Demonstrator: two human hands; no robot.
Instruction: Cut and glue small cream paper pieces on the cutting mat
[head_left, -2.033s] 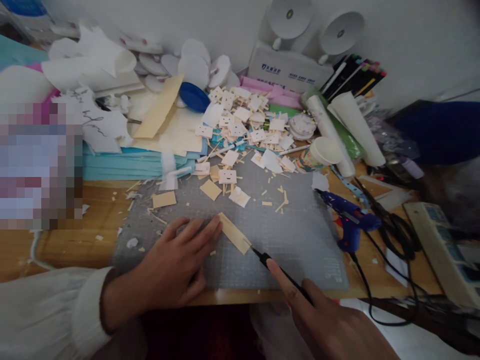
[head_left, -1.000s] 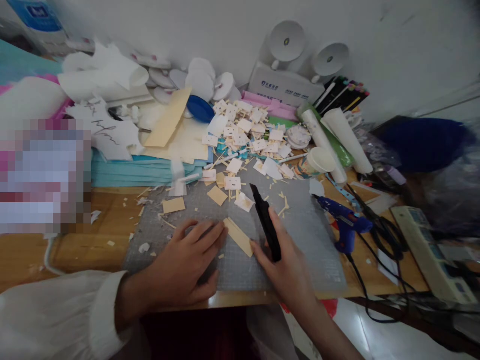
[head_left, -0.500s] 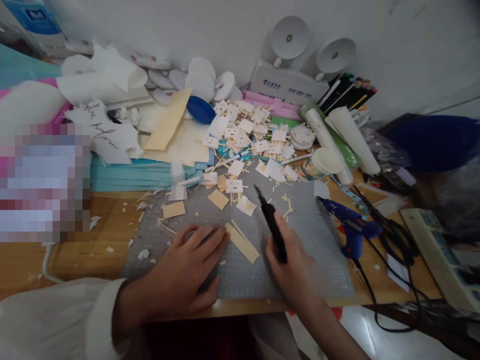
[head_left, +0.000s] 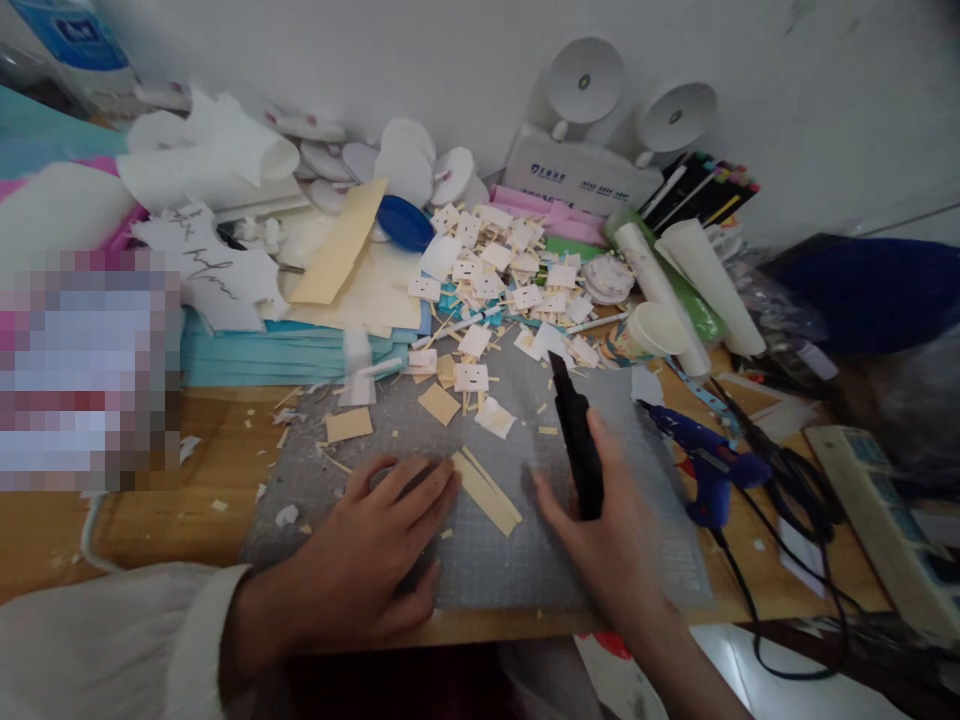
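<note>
My left hand [head_left: 382, 545] rests on the grey cutting mat [head_left: 517, 575], fingers apart, its fingertips at the upper end of some thin cream strips [head_left: 487, 492]. My right hand [head_left: 611, 520] holds a black utility knife [head_left: 577, 440] above the mat, right of the strips, its tip pointing up and away. The thumb is spread off the knife. Beyond my hands lie a tan card rectangle [head_left: 349, 424], a tan square [head_left: 439, 404] and a small white piece with a drawn face [head_left: 472, 378].
Small white face pieces [head_left: 487, 285] are heaped at the back centre. Blue sheets [head_left: 292, 360] are stacked at left. To the right lie a blue glue gun [head_left: 709, 460], black scissors [head_left: 802, 490] and a power strip [head_left: 877, 530]. A paper cup [head_left: 652, 330] lies behind the mat.
My right hand has moved right with the knife, and its thumb has spread away from the handle. My left hand has hardly moved.
</note>
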